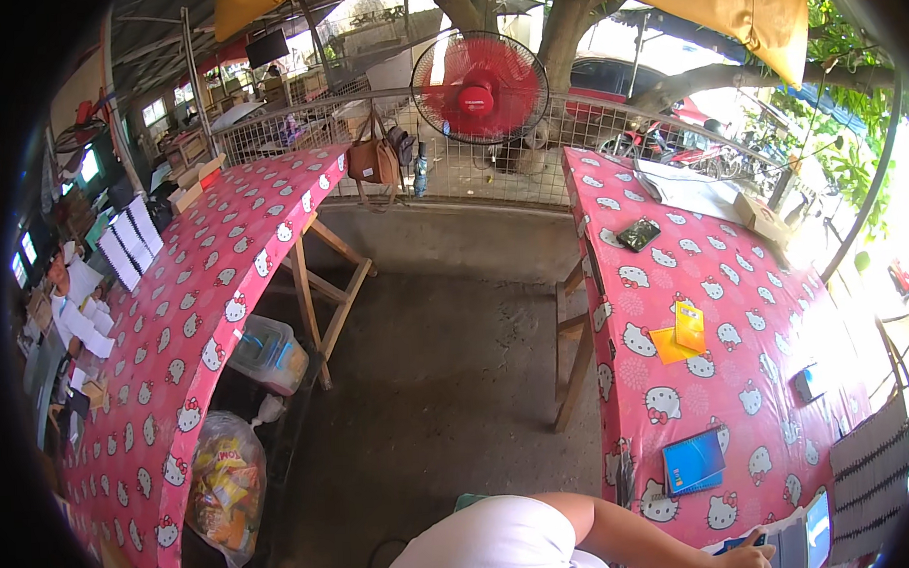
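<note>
A bare arm from a white sleeve reaches right along the lower edge; by the shoulder's position it looks like my left arm. My left hand is at the near right table, its fingers closed on what looks like a blue notebook, mostly hidden by the hand and the picture's edge. Beside it lies a pale sheet or cover with a blue band. Further up the table rest blue spiral notebooks, overlapping. My right hand is out of view.
The right table has a pink patterned cloth and bears yellow notebooks, a phone-like dark object and spiral-bound stacks. A matching table stands left, a bag of packets below. A red fan stands ahead.
</note>
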`<state>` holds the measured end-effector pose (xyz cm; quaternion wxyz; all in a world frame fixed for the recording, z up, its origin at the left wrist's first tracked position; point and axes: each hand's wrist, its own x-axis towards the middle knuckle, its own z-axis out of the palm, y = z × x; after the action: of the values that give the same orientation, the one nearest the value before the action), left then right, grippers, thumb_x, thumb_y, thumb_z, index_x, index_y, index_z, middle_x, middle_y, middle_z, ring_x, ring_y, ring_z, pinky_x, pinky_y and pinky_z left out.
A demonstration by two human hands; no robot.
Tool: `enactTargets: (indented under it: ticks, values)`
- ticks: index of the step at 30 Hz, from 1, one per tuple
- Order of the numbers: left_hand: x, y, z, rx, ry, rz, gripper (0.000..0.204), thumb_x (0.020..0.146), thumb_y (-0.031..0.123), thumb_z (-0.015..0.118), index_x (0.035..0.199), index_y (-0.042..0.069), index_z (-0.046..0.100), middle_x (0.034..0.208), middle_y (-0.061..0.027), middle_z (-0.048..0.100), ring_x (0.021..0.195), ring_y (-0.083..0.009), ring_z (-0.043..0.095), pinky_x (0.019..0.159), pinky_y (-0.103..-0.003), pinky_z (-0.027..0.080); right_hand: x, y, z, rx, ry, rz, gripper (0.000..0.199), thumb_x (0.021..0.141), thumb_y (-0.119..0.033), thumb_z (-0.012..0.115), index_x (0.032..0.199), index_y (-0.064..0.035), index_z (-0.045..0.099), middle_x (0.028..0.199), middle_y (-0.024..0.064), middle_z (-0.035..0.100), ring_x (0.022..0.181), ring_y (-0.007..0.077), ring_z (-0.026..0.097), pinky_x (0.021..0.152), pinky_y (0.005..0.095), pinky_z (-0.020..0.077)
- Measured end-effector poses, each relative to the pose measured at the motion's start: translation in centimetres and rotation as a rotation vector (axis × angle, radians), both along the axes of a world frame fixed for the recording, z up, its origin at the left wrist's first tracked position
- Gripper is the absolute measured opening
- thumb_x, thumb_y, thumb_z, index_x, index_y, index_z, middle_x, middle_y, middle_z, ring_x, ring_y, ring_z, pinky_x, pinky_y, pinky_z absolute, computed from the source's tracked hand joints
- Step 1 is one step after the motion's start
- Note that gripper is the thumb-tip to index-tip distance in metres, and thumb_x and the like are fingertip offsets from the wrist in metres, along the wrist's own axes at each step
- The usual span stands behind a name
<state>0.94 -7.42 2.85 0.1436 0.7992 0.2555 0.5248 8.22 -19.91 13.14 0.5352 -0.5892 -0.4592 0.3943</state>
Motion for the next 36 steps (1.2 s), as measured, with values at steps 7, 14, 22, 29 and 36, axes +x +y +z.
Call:
enactTargets:
  ticks: [7,14,22,29,36]
  values:
    - [0.4,0.5,-0.7,0.018,-0.077,-0.031,0.022,0.068,0.041,0.077,0.078,0.022,0.076,0.079,0.0009,0.068,0.084,-0.0247,0.06,0.077,-0.04,0.046,0.4,4.0,-3.6,0.053,-0.306,0.235,0.018,0.086,-0.014,0.064,0.096,-0.0002,0.056,0.068,0.0134,0.062,0.043,0.0157,0.053,0.036,0.0232,0.0365]
    - [1.5,1.3,-1.5,0.033,-0.11,0.018,0.016,0.069,0.039,0.077,0.08,0.028,0.077,0.077,0.0028,0.068,0.081,-0.0226,0.059,0.073,-0.04,0.046,0.5,5.5,-4.0,0.073,-0.436,0.337,0.018,0.088,-0.018,0.061,0.093,-0.0008,0.057,0.068,0.0129,0.062,0.045,0.0167,0.054,0.039,0.0254,0.0379]
    - [1.5,1.4,-1.8,0.12,-0.091,0.052,0.013,0.072,0.04,0.075,0.08,0.03,0.077,0.075,0.0047,0.066,0.08,-0.021,0.059,0.073,-0.039,0.045,1.9,7.1,-5.1,0.076,-0.505,0.403,0.021,0.09,-0.022,0.058,0.091,-0.0016,0.059,0.068,0.0124,0.062,0.048,0.0178,0.055,0.043,0.0279,0.0395]
    - [1.9,1.3,-1.8,0.206,-0.155,-0.069,0.01,0.076,0.038,0.073,0.083,0.031,0.076,0.074,0.0046,0.065,0.075,-0.0197,0.059,0.076,-0.037,0.042,3.1,7.1,-5.2,0.063,-0.569,0.401,0.025,0.092,-0.026,0.056,0.089,-0.0022,0.061,0.068,0.0119,0.062,0.051,0.0189,0.056,0.045,0.0301,0.0408]
    - [1.0,1.1,-1.4,0.223,-0.183,-0.078,0.011,0.076,0.038,0.074,0.084,0.033,0.076,0.072,0.0057,0.064,0.073,-0.0185,0.058,0.073,-0.037,0.042,4.2,7.2,-5.5,0.047,-0.619,0.408,0.03,0.094,-0.03,0.053,0.086,-0.0028,0.062,0.068,0.0114,0.063,0.053,0.0199,0.057,0.048,0.0323,0.0422]
